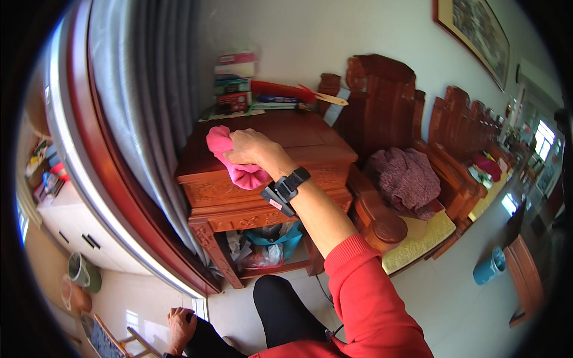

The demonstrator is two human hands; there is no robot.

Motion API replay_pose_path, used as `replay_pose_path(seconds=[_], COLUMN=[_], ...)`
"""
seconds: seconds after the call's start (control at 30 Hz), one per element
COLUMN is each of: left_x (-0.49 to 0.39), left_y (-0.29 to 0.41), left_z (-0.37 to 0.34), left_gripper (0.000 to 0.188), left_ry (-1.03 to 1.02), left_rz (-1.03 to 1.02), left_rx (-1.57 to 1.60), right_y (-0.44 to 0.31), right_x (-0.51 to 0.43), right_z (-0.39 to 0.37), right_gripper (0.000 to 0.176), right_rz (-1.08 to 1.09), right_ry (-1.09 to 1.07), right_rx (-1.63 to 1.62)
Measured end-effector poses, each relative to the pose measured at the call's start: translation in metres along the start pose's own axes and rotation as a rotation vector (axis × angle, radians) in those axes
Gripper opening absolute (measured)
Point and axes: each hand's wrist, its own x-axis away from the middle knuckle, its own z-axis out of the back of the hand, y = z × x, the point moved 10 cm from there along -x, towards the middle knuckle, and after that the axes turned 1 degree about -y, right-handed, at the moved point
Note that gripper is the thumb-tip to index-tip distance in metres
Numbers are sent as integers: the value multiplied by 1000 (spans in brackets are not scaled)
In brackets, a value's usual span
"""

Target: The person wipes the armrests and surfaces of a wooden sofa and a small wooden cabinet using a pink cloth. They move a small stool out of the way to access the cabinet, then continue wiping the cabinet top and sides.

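My right hand [250, 147] is closed on a bunched pink cloth [244, 176] at the front left of the carved wooden side table [277, 172]. Its fingertips are partly hidden by the hand and cloth. A black strap with a small device [286, 190] is around the right wrist. My left hand [181, 329] is low in the view, beside my black-trousered leg, with its fingers curled; whether it holds anything is not clear.
Stacked boxes [235, 83] and a red duster-like object [282, 91] lie at the table's back. Grey curtains [134, 112] hang left. A carved wooden chair [385, 98] holds a purple textile [405, 181]. Bags [268, 255] fill the lower shelf. A blue bin [490, 266] stands right.
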Motion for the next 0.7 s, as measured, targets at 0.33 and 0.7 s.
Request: replay_pose_path(seconds=[0.33,0.7], left_x=[-5,2], left_y=[2,-48], left_z=[-8,-35], left_gripper=[10,12], left_ry=[10,59], left_rz=[-6,-80], left_rx=[-47,-14], right_y=[158,160], right_x=[47,59], right_z=[59,67], right_gripper=[36,42], right_rz=[-332,-363], right_ry=[201,217], right_rx=[17,25])
